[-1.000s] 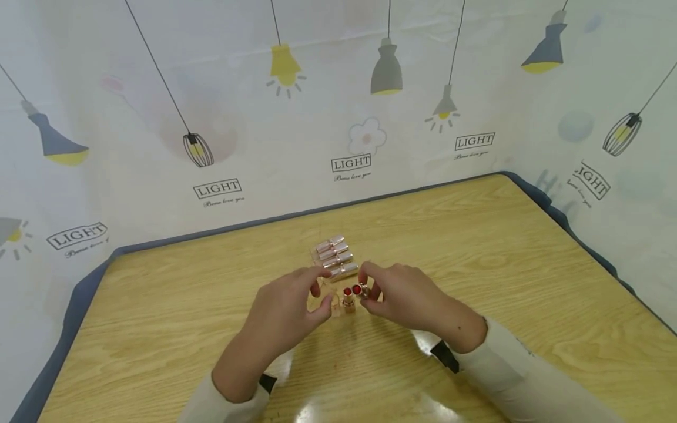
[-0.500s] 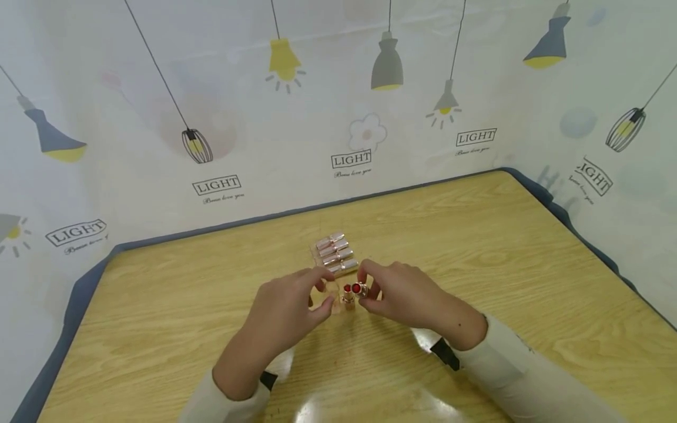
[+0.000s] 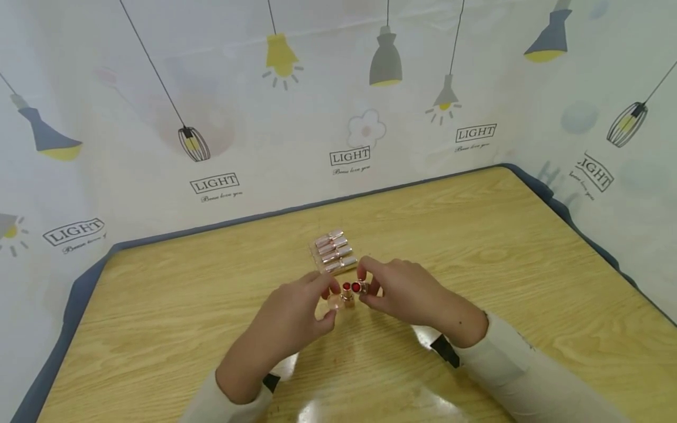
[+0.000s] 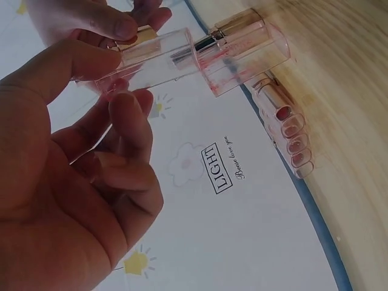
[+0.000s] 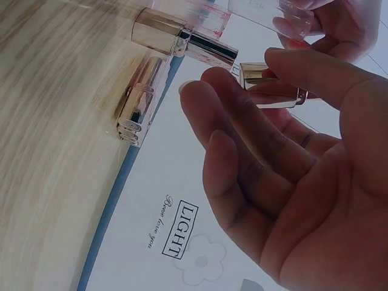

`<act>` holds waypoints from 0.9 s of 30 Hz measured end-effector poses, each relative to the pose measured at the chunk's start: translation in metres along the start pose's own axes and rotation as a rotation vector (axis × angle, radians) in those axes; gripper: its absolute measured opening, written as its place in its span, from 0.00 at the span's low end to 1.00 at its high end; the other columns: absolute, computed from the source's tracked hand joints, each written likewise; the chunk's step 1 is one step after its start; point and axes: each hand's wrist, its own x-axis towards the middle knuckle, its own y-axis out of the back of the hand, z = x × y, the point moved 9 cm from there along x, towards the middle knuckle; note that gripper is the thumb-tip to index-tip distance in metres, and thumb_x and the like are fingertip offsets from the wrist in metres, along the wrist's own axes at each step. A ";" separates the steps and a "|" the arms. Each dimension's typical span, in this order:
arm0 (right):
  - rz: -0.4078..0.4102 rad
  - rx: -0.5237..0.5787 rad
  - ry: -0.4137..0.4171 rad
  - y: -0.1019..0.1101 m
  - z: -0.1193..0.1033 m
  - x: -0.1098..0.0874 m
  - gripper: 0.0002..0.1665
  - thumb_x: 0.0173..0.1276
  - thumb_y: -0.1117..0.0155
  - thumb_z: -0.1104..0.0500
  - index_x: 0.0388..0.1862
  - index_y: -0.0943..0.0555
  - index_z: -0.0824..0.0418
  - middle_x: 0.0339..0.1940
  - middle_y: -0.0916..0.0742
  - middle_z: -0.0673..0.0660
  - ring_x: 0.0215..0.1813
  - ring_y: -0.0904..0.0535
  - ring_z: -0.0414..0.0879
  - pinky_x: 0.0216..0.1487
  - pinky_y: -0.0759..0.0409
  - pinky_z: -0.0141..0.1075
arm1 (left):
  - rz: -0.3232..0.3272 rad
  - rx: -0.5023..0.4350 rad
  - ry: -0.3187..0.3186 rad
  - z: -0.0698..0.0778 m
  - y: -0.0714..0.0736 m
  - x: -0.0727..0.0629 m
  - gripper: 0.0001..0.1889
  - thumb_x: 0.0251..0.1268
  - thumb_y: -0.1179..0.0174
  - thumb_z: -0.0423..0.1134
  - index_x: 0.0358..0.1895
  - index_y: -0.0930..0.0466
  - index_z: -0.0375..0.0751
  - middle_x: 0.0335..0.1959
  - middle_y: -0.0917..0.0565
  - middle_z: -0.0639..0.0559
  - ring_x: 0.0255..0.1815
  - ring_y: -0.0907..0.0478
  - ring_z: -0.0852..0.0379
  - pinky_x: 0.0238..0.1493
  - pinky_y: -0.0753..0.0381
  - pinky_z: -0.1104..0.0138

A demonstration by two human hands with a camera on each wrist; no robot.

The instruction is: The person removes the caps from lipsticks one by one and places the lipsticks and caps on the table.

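Observation:
My left hand (image 3: 296, 308) pinches a clear cap (image 4: 157, 57) between thumb and fingers, left of a standing lipstick. That lipstick (image 3: 347, 296) is upright on the table, with a gold-toned base and a red top. In the left wrist view, a second clear piece (image 4: 248, 63) with red smears stands beside its base. My right hand (image 3: 402, 291) grips a short gold-toned lipstick tube (image 5: 260, 85) between thumb and fingers, just right of the standing one. Red shows at the upper end of this tube in the head view. The left fingertips partly hide the clear cap.
Behind the hands, several capped lipsticks (image 3: 335, 252) lie side by side in a row. The wood-grain table (image 3: 476, 235) meets a printed cloth backdrop (image 3: 296, 117) along a dark blue edge (image 3: 254, 220).
The left fingers have shifted slightly right around the clear cap, and the cap has changed position between them. The right hand and its lipstick tube have stayed nearly still.

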 end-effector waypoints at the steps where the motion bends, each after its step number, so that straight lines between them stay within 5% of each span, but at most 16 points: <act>1: 0.001 -0.002 0.003 0.000 0.000 0.000 0.14 0.66 0.29 0.56 0.43 0.26 0.52 0.30 0.10 0.47 0.23 0.24 0.32 0.24 0.28 0.29 | -0.003 0.000 0.001 0.000 0.000 0.000 0.14 0.55 0.29 0.40 0.44 0.20 0.50 0.38 0.17 0.57 0.22 0.30 0.65 0.25 0.29 0.73; 14: -0.027 -0.034 -0.020 -0.004 0.003 0.001 0.14 0.66 0.29 0.55 0.44 0.25 0.53 0.29 0.11 0.46 0.23 0.25 0.33 0.24 0.28 0.30 | -0.021 0.072 -0.005 -0.002 -0.009 0.002 0.15 0.55 0.27 0.43 0.44 0.22 0.53 0.34 0.15 0.59 0.17 0.33 0.67 0.18 0.34 0.73; 27: -0.037 -0.050 -0.057 -0.005 0.006 0.003 0.14 0.67 0.30 0.53 0.45 0.24 0.53 0.30 0.10 0.47 0.23 0.23 0.34 0.24 0.27 0.31 | -0.068 0.103 0.011 -0.005 -0.017 0.003 0.14 0.55 0.25 0.46 0.43 0.17 0.52 0.34 0.16 0.58 0.22 0.27 0.65 0.21 0.32 0.71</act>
